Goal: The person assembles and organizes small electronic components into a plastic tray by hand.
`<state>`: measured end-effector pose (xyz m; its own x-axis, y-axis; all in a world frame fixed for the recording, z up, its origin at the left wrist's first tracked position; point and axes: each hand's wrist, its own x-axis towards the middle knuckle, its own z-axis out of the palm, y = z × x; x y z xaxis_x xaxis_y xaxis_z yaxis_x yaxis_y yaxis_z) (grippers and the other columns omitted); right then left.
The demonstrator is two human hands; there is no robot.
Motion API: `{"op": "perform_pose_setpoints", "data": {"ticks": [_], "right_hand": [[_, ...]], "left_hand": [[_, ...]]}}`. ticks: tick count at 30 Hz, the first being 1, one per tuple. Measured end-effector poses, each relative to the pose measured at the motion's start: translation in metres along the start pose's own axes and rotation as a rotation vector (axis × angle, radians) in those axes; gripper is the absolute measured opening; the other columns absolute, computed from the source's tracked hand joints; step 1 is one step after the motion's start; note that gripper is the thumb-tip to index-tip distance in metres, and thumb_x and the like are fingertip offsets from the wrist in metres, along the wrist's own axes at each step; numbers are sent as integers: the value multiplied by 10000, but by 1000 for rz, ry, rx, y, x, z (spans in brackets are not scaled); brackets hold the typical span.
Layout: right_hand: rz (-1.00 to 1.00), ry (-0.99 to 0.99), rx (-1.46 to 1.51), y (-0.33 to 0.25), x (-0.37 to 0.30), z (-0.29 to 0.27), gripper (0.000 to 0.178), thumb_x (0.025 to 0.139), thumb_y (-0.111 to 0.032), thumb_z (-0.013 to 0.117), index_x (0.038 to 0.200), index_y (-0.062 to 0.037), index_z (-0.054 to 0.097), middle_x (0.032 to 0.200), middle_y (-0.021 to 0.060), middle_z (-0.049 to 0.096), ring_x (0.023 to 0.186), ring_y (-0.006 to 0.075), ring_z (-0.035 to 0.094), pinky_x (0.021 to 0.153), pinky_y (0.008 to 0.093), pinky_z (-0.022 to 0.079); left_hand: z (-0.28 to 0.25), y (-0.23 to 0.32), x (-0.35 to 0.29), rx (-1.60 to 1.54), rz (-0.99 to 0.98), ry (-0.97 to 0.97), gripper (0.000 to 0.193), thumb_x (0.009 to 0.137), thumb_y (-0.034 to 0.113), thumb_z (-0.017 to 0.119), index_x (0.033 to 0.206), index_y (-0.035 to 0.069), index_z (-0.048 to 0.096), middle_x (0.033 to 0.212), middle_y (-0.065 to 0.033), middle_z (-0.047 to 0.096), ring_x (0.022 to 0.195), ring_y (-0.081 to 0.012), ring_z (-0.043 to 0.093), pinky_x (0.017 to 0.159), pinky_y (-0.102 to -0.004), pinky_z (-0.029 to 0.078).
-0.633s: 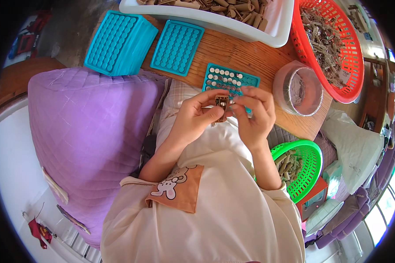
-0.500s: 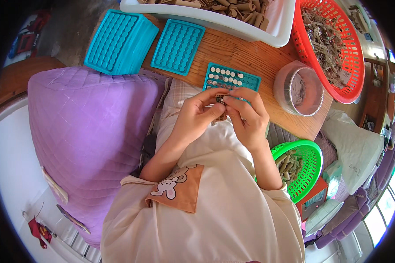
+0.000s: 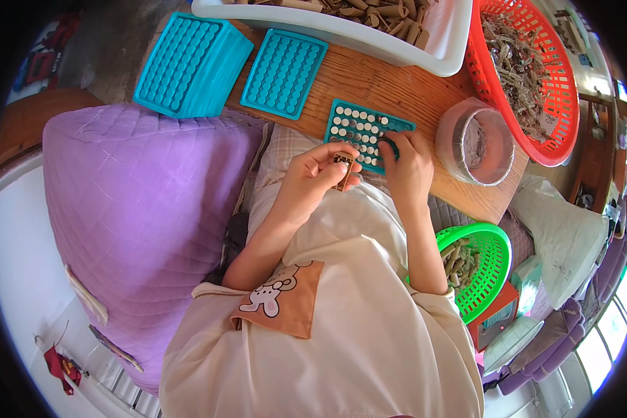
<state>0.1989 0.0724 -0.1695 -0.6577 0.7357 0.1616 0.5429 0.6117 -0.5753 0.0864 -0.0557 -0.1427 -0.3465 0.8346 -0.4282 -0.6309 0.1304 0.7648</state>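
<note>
My left hand (image 3: 313, 171) is closed on a small brown piece (image 3: 341, 182) with dark and light markings, held upright between thumb and fingers above my lap. My right hand (image 3: 409, 167) reaches over the right part of a teal tray (image 3: 399, 124), its fingers bent down at the cups. Whatever is between those fingertips is too small to tell. White and greyish round discs (image 3: 353, 115) fill many of the tray's cups, and some cups at its right are bare.
Behind the tray stands a white tub (image 3: 341, 28) of brown curved pieces. Stacked teal trays (image 3: 216, 76) and a single teal tray (image 3: 280, 78) lie left. A clear round container (image 3: 456, 150) and red basket (image 3: 568, 90) are right; a green basket (image 3: 491, 272) sits lower.
My right hand has left the brown piece and moved up and right to the tray. My left hand still holds the piece, and more of the discs now show.
</note>
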Motion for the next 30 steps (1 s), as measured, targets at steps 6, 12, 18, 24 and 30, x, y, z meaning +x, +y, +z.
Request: {"op": "perform_pose_setpoints", "data": {"ticks": [6,12,18,24,30], "right_hand": [[73,-45,-34,-9,2,0,70,690,-58,594,754,-39,575,757,79,531,654,249,536,580,329,438],[-130,103,425,-40,-8,-24,167,635,46,625,768,-27,555,796,93,524,706,215,529,587,299,441],[-201,59,471,-44,-10,-26,161,642,37,631,775,-27,567,809,85,528,722,215,543,599,291,457],[-113,-152,516,-41,-3,-37,129,648,34,622,755,-3,562,785,93,528,682,214,555,572,288,466],[2,-593,456,-40,22,-61,189,632,-10,626,801,-5,542,781,116,525,717,267,546,609,316,450]], "left_hand": [[1,-2,0,-20,-5,-14,258,816,139,499,1037,6,493,880,-95,579,733,-162,587,650,-260,474],[8,4,-6,-41,-30,-30,309,816,144,534,1080,-6,477,914,-89,575,786,-146,576,676,-249,474],[13,6,-5,-30,-10,-68,289,824,47,495,1103,-20,460,915,-70,566,809,-116,563,679,-227,468],[15,-4,-4,50,32,-37,287,826,34,487,1100,-43,457,844,-47,572,736,-69,526,616,-194,435],[18,3,-9,426,89,-44,263,805,82,526,1053,-2,501,732,-54,580,632,-65,504,570,-221,416]]}}
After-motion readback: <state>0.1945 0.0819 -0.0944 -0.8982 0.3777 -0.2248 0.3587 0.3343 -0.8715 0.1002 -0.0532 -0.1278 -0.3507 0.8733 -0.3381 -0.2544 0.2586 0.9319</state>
